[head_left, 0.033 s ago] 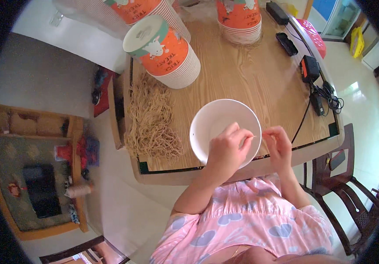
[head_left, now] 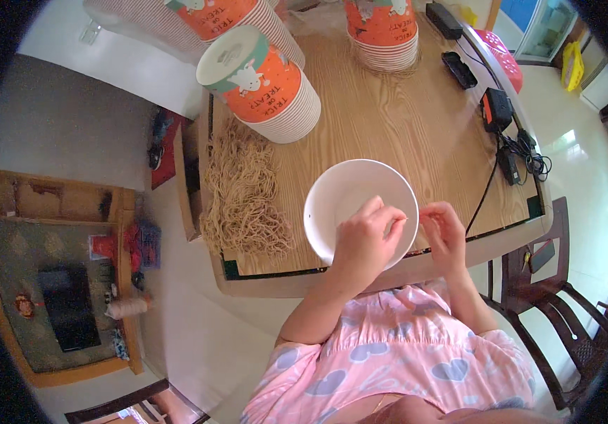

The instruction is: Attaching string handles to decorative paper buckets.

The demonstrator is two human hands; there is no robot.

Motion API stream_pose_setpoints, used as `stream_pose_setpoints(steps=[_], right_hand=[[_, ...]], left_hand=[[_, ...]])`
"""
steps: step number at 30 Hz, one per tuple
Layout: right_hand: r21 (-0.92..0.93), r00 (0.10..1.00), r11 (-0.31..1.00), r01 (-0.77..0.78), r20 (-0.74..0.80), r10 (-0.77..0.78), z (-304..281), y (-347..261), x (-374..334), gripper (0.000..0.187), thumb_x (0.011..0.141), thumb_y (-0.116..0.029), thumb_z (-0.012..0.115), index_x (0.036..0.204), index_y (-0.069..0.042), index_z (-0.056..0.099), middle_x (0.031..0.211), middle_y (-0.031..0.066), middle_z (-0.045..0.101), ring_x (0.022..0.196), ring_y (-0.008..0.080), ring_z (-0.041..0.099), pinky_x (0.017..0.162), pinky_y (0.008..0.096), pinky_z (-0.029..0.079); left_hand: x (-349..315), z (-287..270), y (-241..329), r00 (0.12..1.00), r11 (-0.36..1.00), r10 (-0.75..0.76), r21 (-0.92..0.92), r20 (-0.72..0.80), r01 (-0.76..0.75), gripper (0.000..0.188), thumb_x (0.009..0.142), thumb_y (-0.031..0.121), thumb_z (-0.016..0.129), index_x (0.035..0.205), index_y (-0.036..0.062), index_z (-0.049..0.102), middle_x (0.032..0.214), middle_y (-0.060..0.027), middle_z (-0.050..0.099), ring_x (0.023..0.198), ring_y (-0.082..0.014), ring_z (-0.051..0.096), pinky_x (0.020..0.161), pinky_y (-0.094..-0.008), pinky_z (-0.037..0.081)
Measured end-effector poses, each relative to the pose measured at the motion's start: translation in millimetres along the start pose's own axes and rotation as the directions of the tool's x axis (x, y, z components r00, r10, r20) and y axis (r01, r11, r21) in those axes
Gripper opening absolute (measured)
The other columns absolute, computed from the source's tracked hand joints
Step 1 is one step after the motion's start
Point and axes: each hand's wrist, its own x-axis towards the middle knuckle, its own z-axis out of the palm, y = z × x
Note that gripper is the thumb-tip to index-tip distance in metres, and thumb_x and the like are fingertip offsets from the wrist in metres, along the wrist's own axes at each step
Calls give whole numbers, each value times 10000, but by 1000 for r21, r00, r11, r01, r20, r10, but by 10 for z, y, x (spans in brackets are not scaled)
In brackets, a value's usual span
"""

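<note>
White paper bucket (head_left: pixel 329 201), mouth up, at the near edge of the wood-grain table (head_left: pixel 374 120), directly before the person. A small dark spot, maybe a hole, shows on its left wall. Left hand (head_left: pixel 366 237) lies across the bucket's mouth from the near side, toward the right wall; thumb and forefinger pinched together on a pale strand end (head_left: pixel 406 220), too small to name more surely. Right hand (head_left: pixel 446 232) just outside the right rim, fingers curled in toward the wall; cannot tell whether they grip anything or touch the bucket.

Left of the bucket, well apart from both hands: a loose heap of tan twisted cords (head_left: pixel 244 198). Beyond it, a leaning stack of nested paper buckets (head_left: pixel 283 106), orange and green print, base toward the viewer; a second stack (head_left: pixel 383 42) at the far side. Right side of table: black power adapter (head_left: pixel 497 111) beside coiled black cable (head_left: pixel 530 159).
</note>
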Motion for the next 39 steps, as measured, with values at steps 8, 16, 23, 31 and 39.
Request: stream_pose_setpoints(steps=[8, 16, 23, 31, 39], right_hand=[[257, 988, 954, -153, 64, 141, 27, 29, 12, 110, 901, -17, 537, 1007, 11, 549, 954, 46, 593, 898, 96, 568, 802, 226, 454], [288, 980, 937, -196, 95, 176, 36, -15, 27, 126, 880, -16, 575, 1002, 3, 552, 952, 29, 591, 893, 79, 559, 799, 211, 447], [311, 980, 929, -198, 96, 177, 45, -6, 40, 135, 869, -8, 588, 1000, -1, 553, 953, 26, 591, 898, 80, 559, 810, 213, 448], [295, 980, 936, -193, 101, 171, 51, -2, 47, 126, 867, -7, 592, 987, 0, 559, 946, 26, 593, 896, 80, 561, 810, 216, 451], [318, 976, 923, -217, 99, 195, 56, 15, 50, 127, 863, -7, 597, 985, -2, 559, 938, 23, 594, 883, 76, 559, 791, 208, 450]], left_hand=[[14, 49, 37, 1000, 999, -17, 29, 0, 17, 64, 732, 59, 685, 785, 71, 651, 662, -58, 505, 520, -170, 490, 490, -314, 398], [11, 100, -9, 1000, 1000, -17, 16, -2, 17, 68, 734, 58, 681, 794, 67, 652, 677, -62, 524, 521, -176, 504, 488, -313, 403], [15, 116, -35, 999, 999, -37, 33, 7, 36, 68, 741, 64, 677, 805, 74, 656, 692, -70, 535, 531, -186, 518, 498, -322, 416], [31, 99, -19, 999, 998, -53, 19, 3, 53, 68, 756, 73, 673, 818, 73, 645, 686, -68, 526, 534, -183, 511, 497, -319, 411], [26, 136, -61, 1000, 1000, -25, -4, 2, 25, 69, 754, 66, 670, 820, 68, 648, 687, -65, 528, 528, -179, 509, 495, -315, 408]])
